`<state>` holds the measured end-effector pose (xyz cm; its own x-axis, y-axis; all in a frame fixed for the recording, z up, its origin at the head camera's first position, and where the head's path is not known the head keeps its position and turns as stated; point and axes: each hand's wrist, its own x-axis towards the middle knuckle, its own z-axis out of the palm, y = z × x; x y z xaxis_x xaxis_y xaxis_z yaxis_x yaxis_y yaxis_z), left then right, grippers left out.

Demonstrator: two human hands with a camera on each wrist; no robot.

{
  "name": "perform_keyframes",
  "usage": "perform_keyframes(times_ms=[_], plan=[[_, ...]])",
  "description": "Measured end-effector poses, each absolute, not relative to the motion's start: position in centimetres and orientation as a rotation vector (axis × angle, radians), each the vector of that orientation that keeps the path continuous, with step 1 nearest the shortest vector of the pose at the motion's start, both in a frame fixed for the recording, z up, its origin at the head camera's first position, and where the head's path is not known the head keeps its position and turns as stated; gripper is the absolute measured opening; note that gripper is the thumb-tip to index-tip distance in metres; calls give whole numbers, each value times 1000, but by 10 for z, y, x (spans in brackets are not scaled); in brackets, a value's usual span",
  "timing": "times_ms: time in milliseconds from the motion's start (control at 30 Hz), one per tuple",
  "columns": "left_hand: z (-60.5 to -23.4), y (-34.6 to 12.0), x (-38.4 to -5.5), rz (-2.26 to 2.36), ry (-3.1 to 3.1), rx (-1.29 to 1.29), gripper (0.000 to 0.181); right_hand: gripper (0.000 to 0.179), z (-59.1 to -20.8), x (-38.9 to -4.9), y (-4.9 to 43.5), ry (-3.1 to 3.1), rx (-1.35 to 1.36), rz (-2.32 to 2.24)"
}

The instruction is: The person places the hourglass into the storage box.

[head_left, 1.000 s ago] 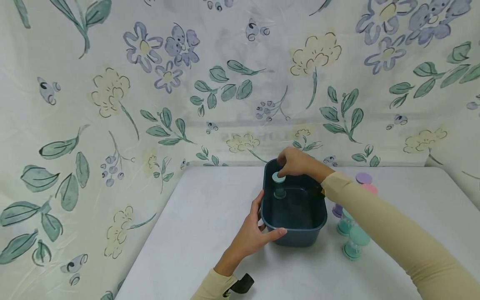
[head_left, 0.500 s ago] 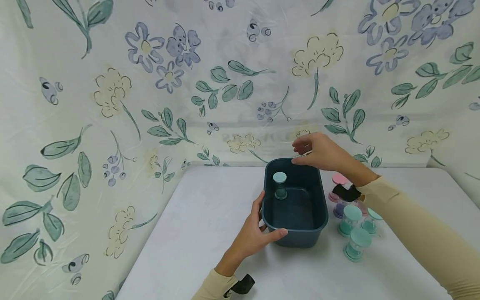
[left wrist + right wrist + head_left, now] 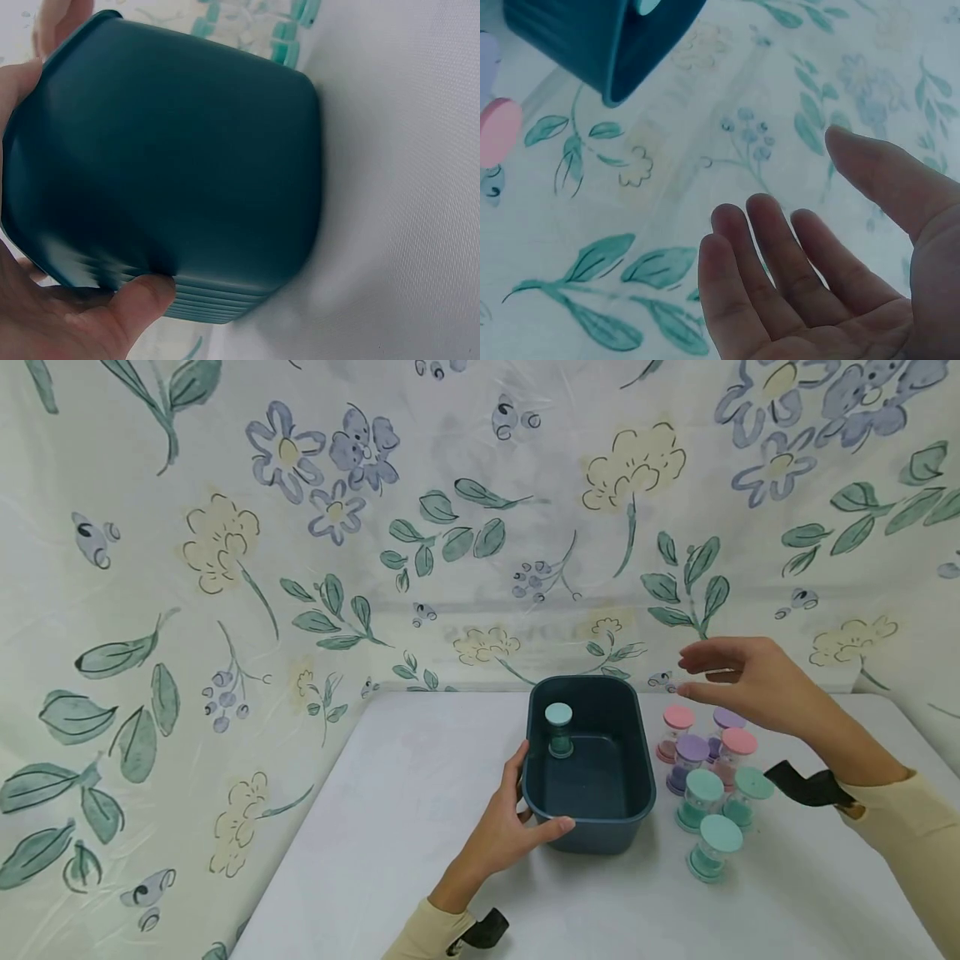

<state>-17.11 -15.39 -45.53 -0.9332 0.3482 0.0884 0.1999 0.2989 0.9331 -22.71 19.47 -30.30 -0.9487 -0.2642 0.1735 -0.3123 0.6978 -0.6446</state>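
A dark teal plastic bin stands on the white table. My left hand grips its near left corner, with the thumb over the front rim and the fingers along the left side; the left wrist view shows them pressed on the bin wall. Inside, a sand timer with mint caps stands upright in the far left part. My right hand is in the air beyond the timers at the right, fingers relaxed and apart from the thumb. Its open palm holds nothing in the right wrist view.
Right of the bin stand several sand timers: two pink ones, two purple ones and, nearer, three mint ones. A floral sheet hangs behind and left of the table.
My right hand has let go of the mint sand timer inside the bin, risen out and moved right, past the bin's rim. The left hand and the bin have stayed put.
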Motion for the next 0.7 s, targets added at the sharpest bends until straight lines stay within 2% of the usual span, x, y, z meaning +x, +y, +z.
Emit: perform_keyframes(times_ms=[333,700], plan=[[-455,-157,-169,1710,2410,512,113,52,-338,-192,233,-2661,389,1118],[-454,-161,-168,1704,2406,548,113,59,-382,-167,256,-2618,222,1135]])
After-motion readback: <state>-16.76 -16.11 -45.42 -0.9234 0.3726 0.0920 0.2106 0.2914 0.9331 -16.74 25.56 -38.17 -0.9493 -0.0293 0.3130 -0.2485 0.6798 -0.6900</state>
